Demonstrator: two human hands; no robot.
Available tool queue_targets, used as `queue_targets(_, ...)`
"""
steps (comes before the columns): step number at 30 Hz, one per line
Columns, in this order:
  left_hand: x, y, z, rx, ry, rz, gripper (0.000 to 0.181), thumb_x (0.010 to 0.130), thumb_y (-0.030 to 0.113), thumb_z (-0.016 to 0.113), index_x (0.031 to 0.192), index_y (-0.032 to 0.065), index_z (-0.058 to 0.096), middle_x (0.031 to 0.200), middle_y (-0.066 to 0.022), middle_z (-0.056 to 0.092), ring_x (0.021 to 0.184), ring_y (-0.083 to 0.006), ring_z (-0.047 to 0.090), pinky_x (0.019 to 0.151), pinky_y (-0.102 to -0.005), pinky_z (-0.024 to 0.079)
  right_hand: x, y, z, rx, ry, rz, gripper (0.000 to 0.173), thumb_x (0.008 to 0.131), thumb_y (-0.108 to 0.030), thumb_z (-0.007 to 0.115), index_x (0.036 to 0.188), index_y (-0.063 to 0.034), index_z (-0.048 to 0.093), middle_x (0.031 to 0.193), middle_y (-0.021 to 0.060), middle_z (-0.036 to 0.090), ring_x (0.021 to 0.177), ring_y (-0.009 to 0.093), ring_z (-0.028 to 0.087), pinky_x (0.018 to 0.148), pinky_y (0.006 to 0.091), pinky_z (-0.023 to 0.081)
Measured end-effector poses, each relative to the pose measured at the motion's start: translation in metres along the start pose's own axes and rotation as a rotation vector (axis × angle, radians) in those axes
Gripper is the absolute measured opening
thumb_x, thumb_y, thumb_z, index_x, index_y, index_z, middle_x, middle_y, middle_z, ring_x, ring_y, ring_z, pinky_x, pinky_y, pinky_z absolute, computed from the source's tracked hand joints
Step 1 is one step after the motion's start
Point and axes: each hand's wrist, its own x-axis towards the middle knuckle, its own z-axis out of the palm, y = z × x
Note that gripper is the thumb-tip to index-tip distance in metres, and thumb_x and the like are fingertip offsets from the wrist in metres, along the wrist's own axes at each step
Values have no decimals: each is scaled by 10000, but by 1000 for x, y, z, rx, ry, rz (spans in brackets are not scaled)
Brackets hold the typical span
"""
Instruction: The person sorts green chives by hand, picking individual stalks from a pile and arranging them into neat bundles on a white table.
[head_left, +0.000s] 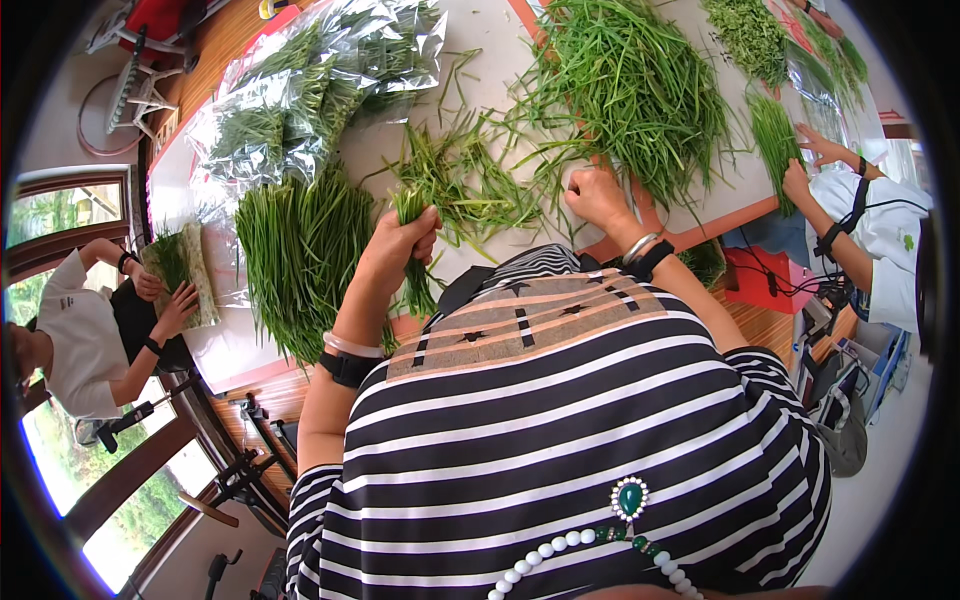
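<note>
My left hand is closed around a small bunch of green grass-like leaves, held upright with the cut ends at the top of the fist. Left of it lies a large pile of aligned long leaves. My right hand is curled near the table's edge, beside a big loose heap of leaves; whether its fingers pinch something cannot be told. Between the hands and beyond them, loose scraps of leaves are scattered on the white table.
Clear plastic bags of leaves lie at the upper left. At the far left a co-worker's hands rest on a wrapped bundle. At the right another co-worker handles a leaf bunch. A red box stands below the table's right edge.
</note>
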Motion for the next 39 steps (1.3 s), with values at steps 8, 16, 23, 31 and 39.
queue_targets(8,27,14,26,-143,-44,36,225,946,285,592,853,84,551,631,35,426,553,-93,403,561,-273,389,2,1,2,-29,9,-106,179,747,-221,614,787,-58,674,776,152,672,784,327,651,729,417,514)
queue_targets(16,24,30,7,-266,25,116,198,953,262,594,907,74,558,656,38,421,562,-83,412,557,-263,409,-13,-46,-86,1027,-474,113,64,905,-86,588,935,-39,556,762,30,666,594,29,538,461,159,360)
queue_targets(23,22,22,16,-224,-60,78,198,944,255,605,920,63,562,644,34,432,546,-87,411,544,-261,407,-2,-27,-120,1179,-68,117,76,939,-93,563,989,-37,557,833,45,660,566,30,516,474,157,388)
queue_targets(31,17,42,55,-76,-160,155,193,923,199,621,984,22,575,610,48,401,542,-76,402,535,-248,382,-9,-67,-125,1255,-345,15,56,944,-82,552,982,-41,546,839,55,655,586,33,486,464,161,351)
queue_targets(39,31,36,68,-202,-325,21,207,942,240,603,941,33,588,617,48,400,549,-79,404,541,-251,393,-3,-101,-122,762,61,-486,104,856,25,608,894,-70,589,1060,61,645,839,109,628,614,213,518)
